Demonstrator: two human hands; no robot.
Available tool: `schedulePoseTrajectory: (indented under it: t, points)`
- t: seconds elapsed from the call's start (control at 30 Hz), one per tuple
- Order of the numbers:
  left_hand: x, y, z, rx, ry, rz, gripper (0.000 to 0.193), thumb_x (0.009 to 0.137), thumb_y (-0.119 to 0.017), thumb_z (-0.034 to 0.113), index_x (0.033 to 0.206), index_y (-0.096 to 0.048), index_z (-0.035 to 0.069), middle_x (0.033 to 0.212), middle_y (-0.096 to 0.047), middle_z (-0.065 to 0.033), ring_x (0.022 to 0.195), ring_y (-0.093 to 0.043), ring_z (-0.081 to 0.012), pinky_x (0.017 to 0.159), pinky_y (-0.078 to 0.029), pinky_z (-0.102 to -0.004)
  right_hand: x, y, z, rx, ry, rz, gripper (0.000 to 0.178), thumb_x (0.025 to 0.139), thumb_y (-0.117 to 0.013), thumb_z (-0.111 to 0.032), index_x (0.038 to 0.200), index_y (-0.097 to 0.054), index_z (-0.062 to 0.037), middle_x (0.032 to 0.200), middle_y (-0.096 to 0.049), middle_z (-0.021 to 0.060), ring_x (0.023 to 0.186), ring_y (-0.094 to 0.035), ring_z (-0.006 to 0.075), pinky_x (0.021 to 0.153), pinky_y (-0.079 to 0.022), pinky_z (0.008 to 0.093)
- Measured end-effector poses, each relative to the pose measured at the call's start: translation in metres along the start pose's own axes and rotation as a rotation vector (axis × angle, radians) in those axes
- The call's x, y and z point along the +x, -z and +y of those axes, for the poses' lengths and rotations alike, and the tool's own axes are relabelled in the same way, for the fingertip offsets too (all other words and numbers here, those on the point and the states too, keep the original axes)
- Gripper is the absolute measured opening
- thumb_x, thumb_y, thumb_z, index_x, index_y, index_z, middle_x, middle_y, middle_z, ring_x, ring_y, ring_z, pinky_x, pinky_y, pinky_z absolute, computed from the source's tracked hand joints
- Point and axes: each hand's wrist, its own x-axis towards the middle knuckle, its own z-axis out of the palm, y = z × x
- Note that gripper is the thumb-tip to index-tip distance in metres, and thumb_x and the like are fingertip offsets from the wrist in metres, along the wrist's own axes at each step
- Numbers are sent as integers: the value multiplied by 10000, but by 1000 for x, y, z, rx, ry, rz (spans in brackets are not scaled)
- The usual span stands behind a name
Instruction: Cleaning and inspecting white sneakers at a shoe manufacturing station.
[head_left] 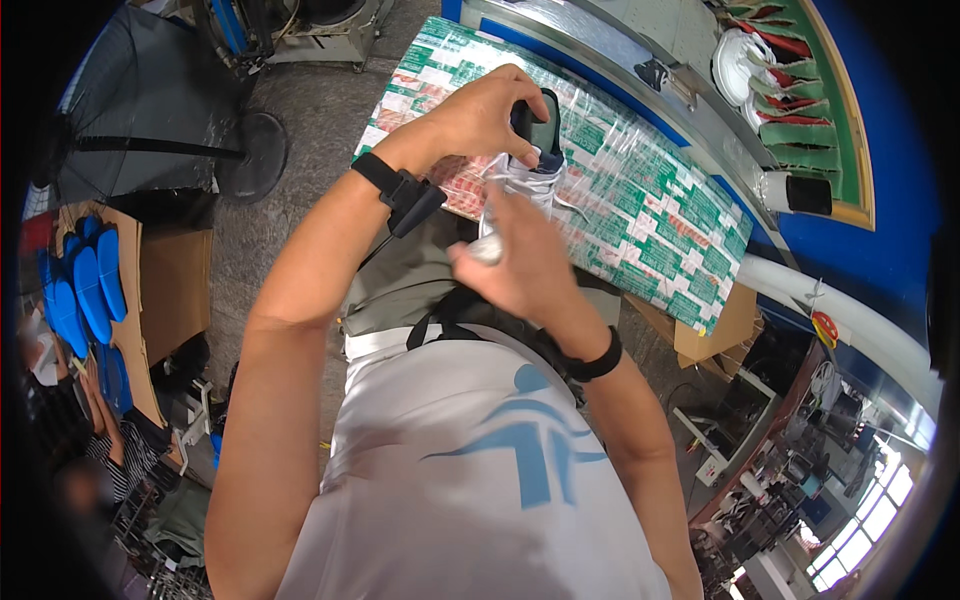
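Note:
A white lace-up sneaker (533,182) with a dark lining lies on the green-and-white patterned tabletop, its toe toward me. My left hand (480,118) curls over the shoe's opening, fingers on one side of the dark collar and thumb on the other. Loose white laces trail to the right of the shoe. Close to the toe is my right hand (525,255), blurred by motion. Some white of the toe shows beside its thumb, but whether the fingers grip it is unclear.
Wrapped in clear film, the tabletop (640,200) meets a metal-edged machine (620,75) at the back. Green-and-red pieces (795,110) fill a tray at far right. Blue insole-shaped pieces (85,285) stand by cardboard at left, near another person's arm (105,415). A black fan (150,130) stands upper left.

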Motion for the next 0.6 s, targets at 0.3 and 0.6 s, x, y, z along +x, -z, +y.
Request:
schedulePoseTrajectory:
  t: [0.3,0.6]
  points:
    - [5,1,-6,43,-50,-47,568,731,-1009,163,1233,-757,77,1307,-685,-116,1295,-638,-341,1108,-518,-436,-55,5,-5,215,31,-111,937,793,-895,-302,1550,-544,125,1083,-665,214,979,-673,391,859,-563,473]
    - [-15,-7,-2,-36,-7,-89,721,832,-1006,345,1421,-668,101,1550,-529,-176,1540,-468,-395,1254,-429,-495,-65,19,35,81,-15,251,833,795,-873,-239,1503,-602,106,1087,-661,200,979,-682,384,880,-572,463]
